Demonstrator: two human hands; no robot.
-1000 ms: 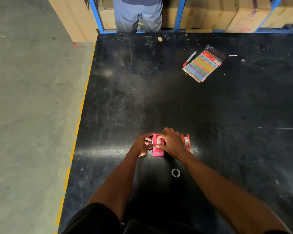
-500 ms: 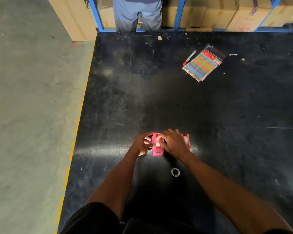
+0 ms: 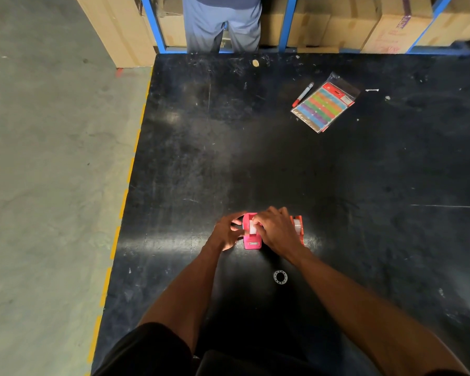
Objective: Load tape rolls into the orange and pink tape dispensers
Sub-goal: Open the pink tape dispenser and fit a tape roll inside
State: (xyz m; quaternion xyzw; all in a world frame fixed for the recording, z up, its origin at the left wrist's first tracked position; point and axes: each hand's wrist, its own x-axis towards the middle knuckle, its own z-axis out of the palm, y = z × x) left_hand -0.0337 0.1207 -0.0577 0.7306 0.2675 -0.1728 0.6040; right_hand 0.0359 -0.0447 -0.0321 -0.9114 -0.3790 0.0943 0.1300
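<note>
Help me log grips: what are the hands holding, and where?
Both hold the pink plastic tape dispenser: left hand at its left side, right hand over its top right.

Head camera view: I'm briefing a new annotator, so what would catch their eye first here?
Both hands meet on the pink tape dispenser near the front of the black mat: the left hand steadies its side while the right hand presses the tape roll in. The orange tape dispenser peeks out just right of them. At the far right lies a rainbow-striped label pack with a red marker beside it.
</note>
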